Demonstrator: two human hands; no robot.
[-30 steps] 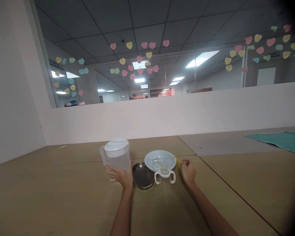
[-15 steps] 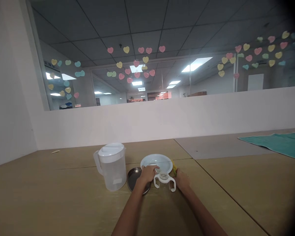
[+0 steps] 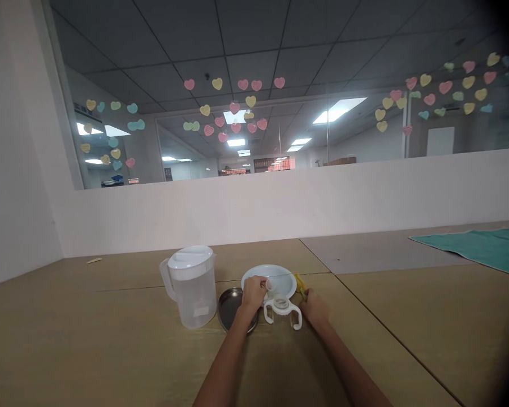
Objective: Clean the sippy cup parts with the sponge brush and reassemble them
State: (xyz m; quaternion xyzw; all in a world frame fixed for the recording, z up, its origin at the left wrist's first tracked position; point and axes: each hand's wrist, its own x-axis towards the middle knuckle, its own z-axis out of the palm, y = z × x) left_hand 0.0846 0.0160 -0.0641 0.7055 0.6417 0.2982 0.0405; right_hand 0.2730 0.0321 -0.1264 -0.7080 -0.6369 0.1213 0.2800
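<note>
My left hand (image 3: 253, 291) is closed on a small clear round piece (image 3: 271, 285), held over the near part of the white bowl (image 3: 288, 273). Its exact kind is too small to tell. My right hand (image 3: 316, 308) is closed around a slim yellow-and-green tool (image 3: 299, 280), whose tip points toward the bowl's right side. Between the hands stands a clear baby bottle with a white two-handled collar (image 3: 281, 307), its mouth uncapped. A round dark metal pan (image 3: 227, 308) lies partly hidden under my left wrist.
To the left stands a lidded translucent pitcher (image 3: 198, 299). A teal cloth (image 3: 483, 246) lies at the far right of the wooden table (image 3: 110, 345). Behind rises a white wall (image 3: 237, 212) with a window above. A small flat pale piece (image 3: 94, 260) lies far left.
My left hand has turned upward and shifted slightly, and the clear round piece now shows tilted at its fingertips. My right hand has stayed nearly in place with the yellow-and-green tool.
</note>
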